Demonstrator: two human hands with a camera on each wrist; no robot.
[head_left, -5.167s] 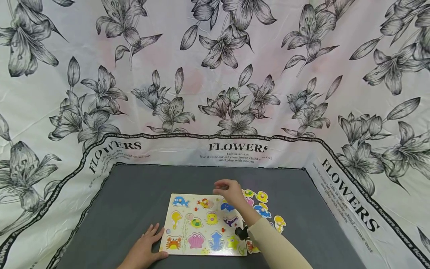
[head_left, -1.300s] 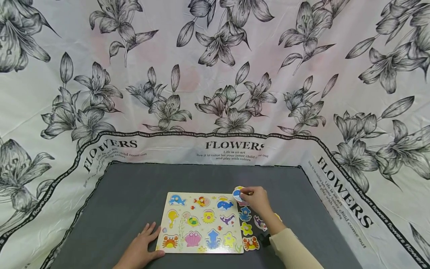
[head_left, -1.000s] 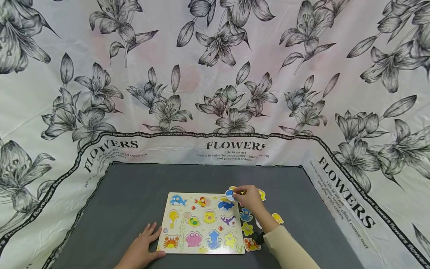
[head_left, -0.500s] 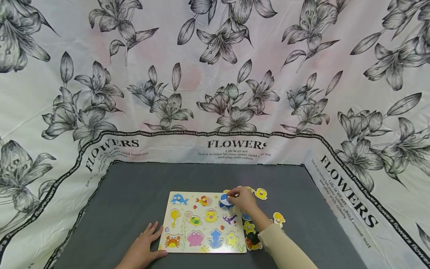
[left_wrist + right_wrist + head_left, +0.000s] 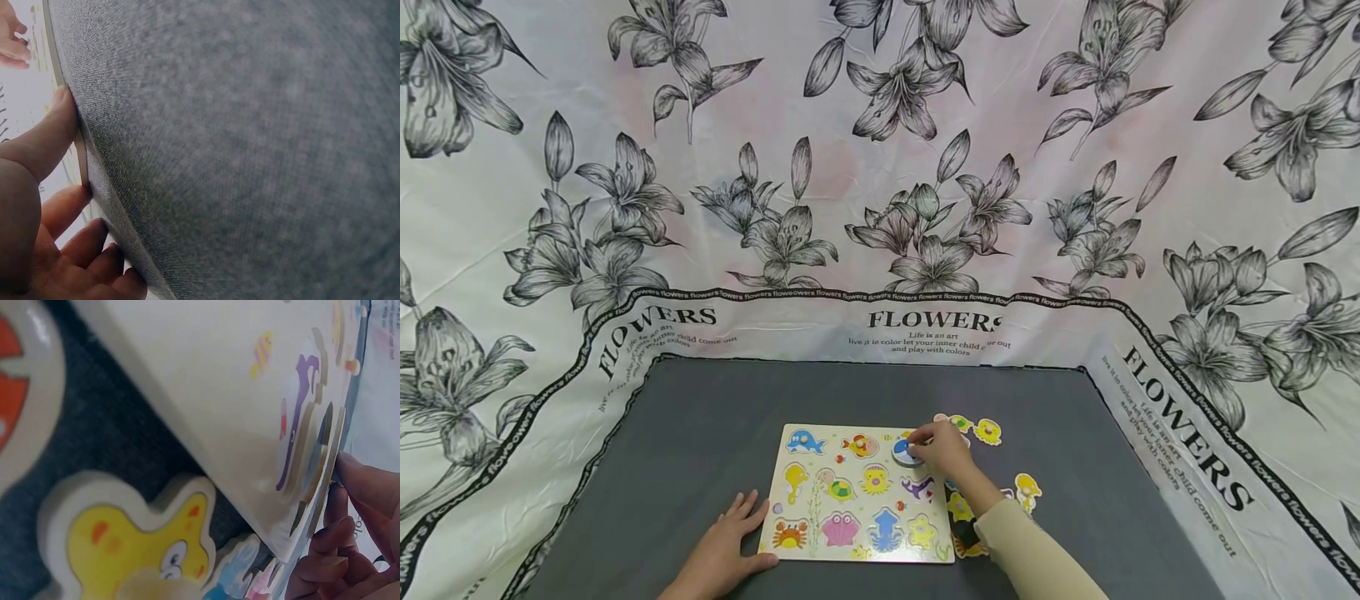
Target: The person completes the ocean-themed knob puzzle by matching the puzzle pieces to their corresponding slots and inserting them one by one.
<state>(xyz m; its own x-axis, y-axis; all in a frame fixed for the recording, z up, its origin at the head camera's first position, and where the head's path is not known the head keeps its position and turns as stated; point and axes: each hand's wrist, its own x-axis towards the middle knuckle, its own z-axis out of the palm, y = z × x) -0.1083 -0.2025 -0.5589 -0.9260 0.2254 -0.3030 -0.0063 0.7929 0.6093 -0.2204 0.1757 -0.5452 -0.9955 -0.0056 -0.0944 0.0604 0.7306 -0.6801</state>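
In the head view, a cream wooden puzzle board (image 5: 820,554) with printed sea-animal shapes lies on the dark table. My right hand (image 5: 942,450) pinches a blue-and-white whale puzzle piece (image 5: 904,452) over the whale-shaped spot in the board's upper right. The right wrist view shows this piece (image 5: 329,478) edge-on, tilted close above its recess, thumb and fingertips at its outer face. My left hand (image 5: 722,542) rests by the board's lower left corner with spread fingers. In the left wrist view its thumb and index finger touch the board's edge (image 5: 81,159).
Loose puzzle pieces lie right of the board, including a yellow star (image 5: 137,537), a crab (image 5: 967,547), a yellow chick-like piece (image 5: 988,432) and a seahorse (image 5: 1027,490). A dolphin (image 5: 805,442) and a fish (image 5: 860,447) sit on the board's top row. A flower-printed cloth (image 5: 820,325) stands behind.
The right hand first hovered above the board's top edge, then gripped the whale piece at the right. It has carried it left and lowered it over the whale-shaped spot. The left hand stays put.
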